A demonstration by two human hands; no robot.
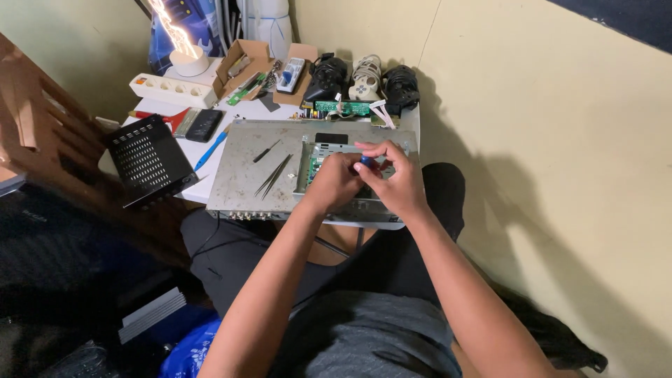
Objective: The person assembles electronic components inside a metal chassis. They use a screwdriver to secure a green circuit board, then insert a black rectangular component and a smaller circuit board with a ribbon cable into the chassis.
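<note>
A grey metal electronics chassis [241, 178] lies on a small white table, its right part open onto a green circuit board [318, 155]. My left hand [334, 180] and my right hand [395, 178] meet over that open part. Between their fingers is a blue-handled screwdriver [366, 160]; my right hand's fingers curl round its handle and my left hand holds it lower down. Its tip is hidden by my hands. Two pairs of dark tweezers [274, 175] lie on the chassis lid left of my hands.
A black perforated metal cover [147, 157] leans at the table's left. Behind the chassis are a loose green circuit board [343, 107], game controllers [365, 80], cardboard boxes [241, 64], a white power strip [173, 89], and a blue pen [211, 148]. A wall stands on the right.
</note>
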